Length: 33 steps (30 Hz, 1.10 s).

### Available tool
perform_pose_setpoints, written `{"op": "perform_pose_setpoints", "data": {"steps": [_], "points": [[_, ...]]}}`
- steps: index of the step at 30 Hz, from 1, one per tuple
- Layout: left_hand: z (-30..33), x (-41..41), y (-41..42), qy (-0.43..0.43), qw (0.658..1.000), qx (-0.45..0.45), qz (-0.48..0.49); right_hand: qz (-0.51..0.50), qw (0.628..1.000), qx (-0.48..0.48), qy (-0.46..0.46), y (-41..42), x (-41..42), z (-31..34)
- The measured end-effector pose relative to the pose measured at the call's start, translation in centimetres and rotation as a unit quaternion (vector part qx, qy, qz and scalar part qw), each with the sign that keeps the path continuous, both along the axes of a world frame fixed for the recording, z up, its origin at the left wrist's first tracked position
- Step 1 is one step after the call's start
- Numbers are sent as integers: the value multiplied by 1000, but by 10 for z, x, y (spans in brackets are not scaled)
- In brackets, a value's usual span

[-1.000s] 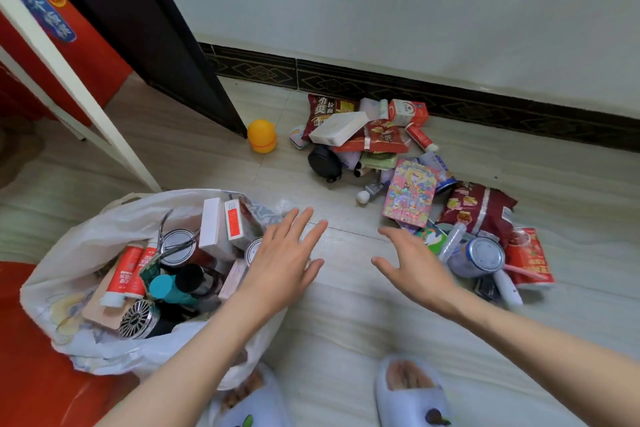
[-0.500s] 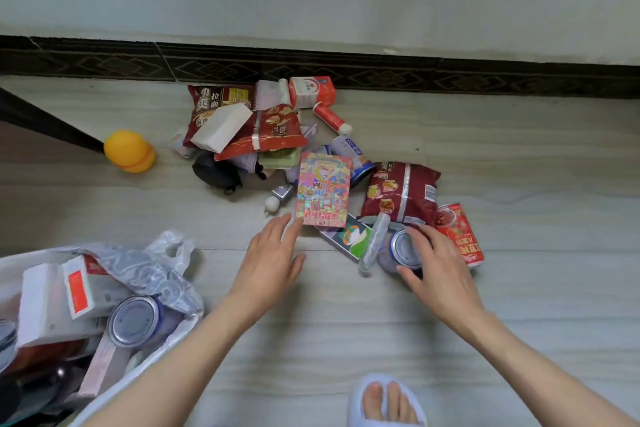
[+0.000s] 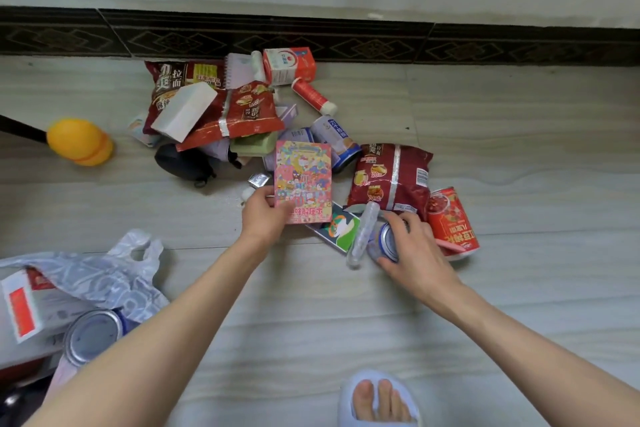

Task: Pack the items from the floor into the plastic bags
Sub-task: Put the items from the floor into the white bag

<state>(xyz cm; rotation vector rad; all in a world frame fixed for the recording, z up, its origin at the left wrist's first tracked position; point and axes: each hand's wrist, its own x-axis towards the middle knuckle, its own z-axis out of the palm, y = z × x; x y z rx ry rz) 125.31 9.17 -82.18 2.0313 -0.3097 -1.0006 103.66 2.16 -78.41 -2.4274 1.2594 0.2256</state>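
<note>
Since half a second ago, both hands have closed on items: the left hand (image 3: 265,215), which hovered open by the pile, now pinches the lower left corner of the colourful cartoon card pack (image 3: 303,180), thumb on its face, and the right hand's fingers now curl around the silver-topped can.

At far left, the white plastic bag (image 3: 104,274) lies open on the floor, holding a red-labelled white box (image 3: 20,308) and a blue can (image 3: 91,334). An orange ball (image 3: 78,140) sits beyond it. In the middle, near the baseboard, the pile holds red snack packets (image 3: 242,107) and a white block (image 3: 183,109). Right of the card pack, the right hand (image 3: 415,253) grips the silver-topped can (image 3: 386,241), with a clear tube (image 3: 363,236) just beside it and a red can (image 3: 452,222) further right.
</note>
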Motion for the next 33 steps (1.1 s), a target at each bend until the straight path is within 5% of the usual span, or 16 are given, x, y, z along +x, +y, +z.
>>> {"op": "perform_pose_setpoints", "data": {"steps": [13,23,27,33], "points": [[111,-11,169,-45,997,-65,-13,-22,993,-13,-112,83,5,84],[186,41,351,-128,973,-56,183,267,959,78,-62,183,120,177],[189,71,402,-49,943,-89,316,350,933,70,-49,231,178,185],[164,99,445,55,897,-101,426,252,950,131,-128,268,238,155]]}}
